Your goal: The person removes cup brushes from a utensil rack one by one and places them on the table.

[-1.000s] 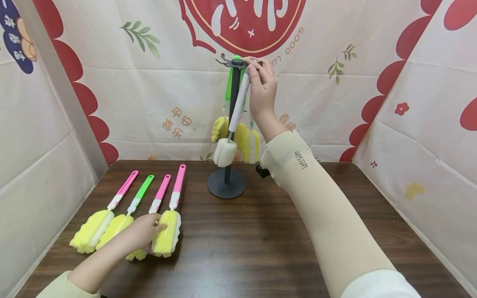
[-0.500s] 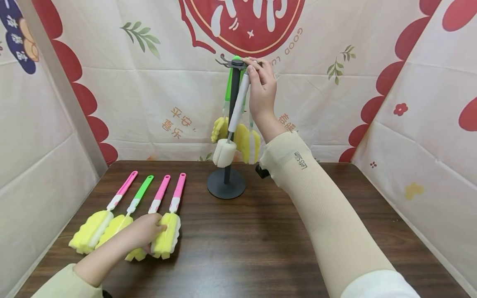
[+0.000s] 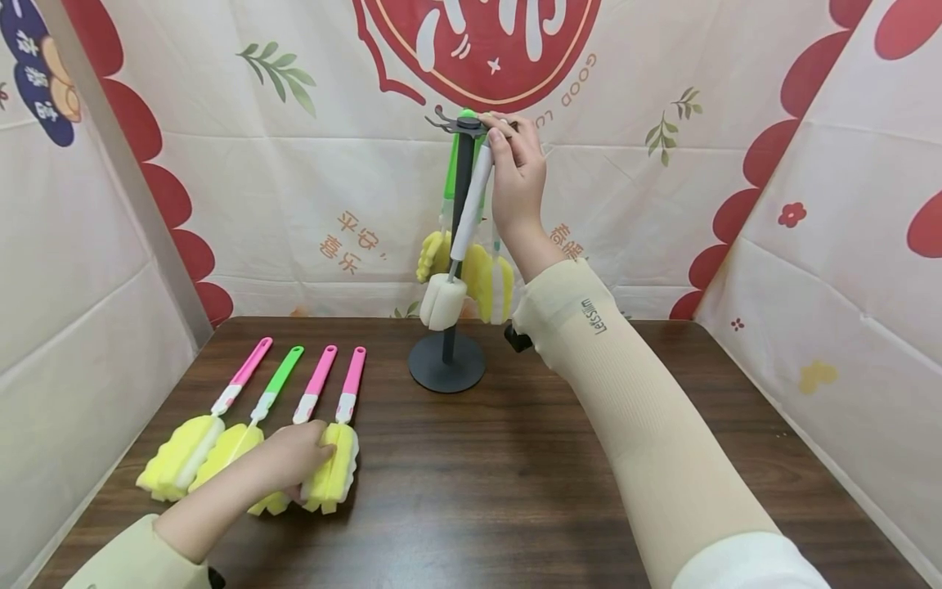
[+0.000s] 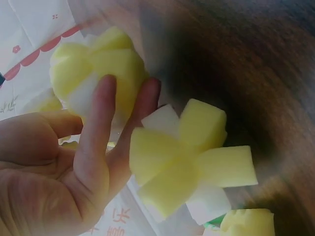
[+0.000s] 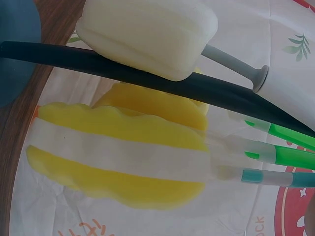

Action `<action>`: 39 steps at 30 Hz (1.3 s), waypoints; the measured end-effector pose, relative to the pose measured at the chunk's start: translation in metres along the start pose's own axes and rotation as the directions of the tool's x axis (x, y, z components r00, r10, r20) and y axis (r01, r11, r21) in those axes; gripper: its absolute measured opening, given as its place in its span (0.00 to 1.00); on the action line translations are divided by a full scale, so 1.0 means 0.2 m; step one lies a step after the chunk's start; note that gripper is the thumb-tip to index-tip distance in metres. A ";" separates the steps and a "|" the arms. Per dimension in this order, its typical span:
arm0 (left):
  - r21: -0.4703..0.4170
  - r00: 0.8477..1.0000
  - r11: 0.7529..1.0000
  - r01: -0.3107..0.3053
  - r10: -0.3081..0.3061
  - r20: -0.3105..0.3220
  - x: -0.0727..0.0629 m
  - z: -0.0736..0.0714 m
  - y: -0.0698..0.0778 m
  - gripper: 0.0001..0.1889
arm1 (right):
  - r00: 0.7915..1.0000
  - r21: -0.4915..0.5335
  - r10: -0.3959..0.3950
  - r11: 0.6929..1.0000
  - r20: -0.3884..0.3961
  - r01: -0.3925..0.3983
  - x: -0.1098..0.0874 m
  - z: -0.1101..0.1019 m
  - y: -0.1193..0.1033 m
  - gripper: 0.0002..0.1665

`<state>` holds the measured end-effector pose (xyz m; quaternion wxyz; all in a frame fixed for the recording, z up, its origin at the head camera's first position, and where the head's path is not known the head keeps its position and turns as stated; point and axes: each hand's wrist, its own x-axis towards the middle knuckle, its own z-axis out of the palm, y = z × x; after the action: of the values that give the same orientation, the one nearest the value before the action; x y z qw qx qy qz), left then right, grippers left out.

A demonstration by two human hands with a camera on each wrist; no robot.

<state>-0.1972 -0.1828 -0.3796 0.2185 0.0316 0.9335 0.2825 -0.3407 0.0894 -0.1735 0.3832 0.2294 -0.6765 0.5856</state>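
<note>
My left hand [image 3: 294, 456] holds the sponge head of the rightmost cup brush [image 3: 336, 466], yellow and white with a pink handle, lying on the table. In the left wrist view, the fingers [image 4: 96, 108] lie along that sponge; a neighbouring sponge head [image 4: 172, 157] is beside the hand. At the top of a black hanging stand [image 3: 447, 368], my right hand [image 3: 520, 176] pinches the upper end of a white cup brush [image 3: 444, 303]. That brush hangs tilted in front of the post. Whether its end sits on a hook is hidden by the fingers.
Yellow sponge brushes [image 5: 118, 147] hang behind the post, some with green handles [image 3: 451, 172]. To the left on the brown table [image 3: 471, 491] lie a pink-handled brush [image 3: 180, 458], a green-handled brush [image 3: 280, 380] and another pink-handled one [image 3: 318, 380]. Printed cloth surrounds the table.
My left hand has drawn the rightmost pink-handled brush slightly toward me, so its handle end lies level with those beside it. My right hand and the white brush have stayed in place.
</note>
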 end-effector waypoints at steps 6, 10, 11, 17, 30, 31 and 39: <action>0.080 0.999 0.996 -0.037 0.037 -0.008 0.00 0.01 0.00 0.18 | 1.000 -0.003 -0.003 1.000 0.000 0.003 0.00 0.00 0.01 0.18; 0.120 0.999 0.992 -0.040 0.040 0.002 -0.01 0.01 0.01 0.17 | 1.000 -0.005 -0.002 1.000 0.001 0.002 0.00 0.00 0.00 0.18; 0.131 0.999 0.991 -0.040 0.040 0.003 -0.01 0.01 0.01 0.19 | 1.000 -0.004 -0.002 1.000 0.001 0.002 0.00 0.00 0.00 0.18; 0.173 0.999 0.984 -0.039 0.040 -0.005 -0.01 0.01 0.02 0.28 | 1.000 0.006 -0.001 1.000 0.001 0.001 0.04 0.00 0.09 0.18; 0.276 0.992 0.958 -0.070 0.096 -0.081 -0.02 -0.03 0.03 0.27 | 1.000 -0.013 -0.005 1.000 0.001 0.005 0.06 0.00 0.14 0.18; 0.272 0.991 0.959 -0.077 0.104 -0.085 -0.02 -0.03 0.03 0.27 | 1.000 -0.018 -0.003 1.000 0.004 0.004 0.06 0.00 0.12 0.18; 0.252 0.980 0.963 -0.100 0.139 -0.145 -0.03 -0.06 0.01 0.23 | 0.999 -0.072 0.026 0.997 0.046 -0.023 0.01 0.00 -0.03 0.19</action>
<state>-0.1970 -0.1882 -0.3682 0.1190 0.0916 0.9720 0.1805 -0.3369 0.0890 -0.1682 0.3680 0.2209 -0.7085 0.5602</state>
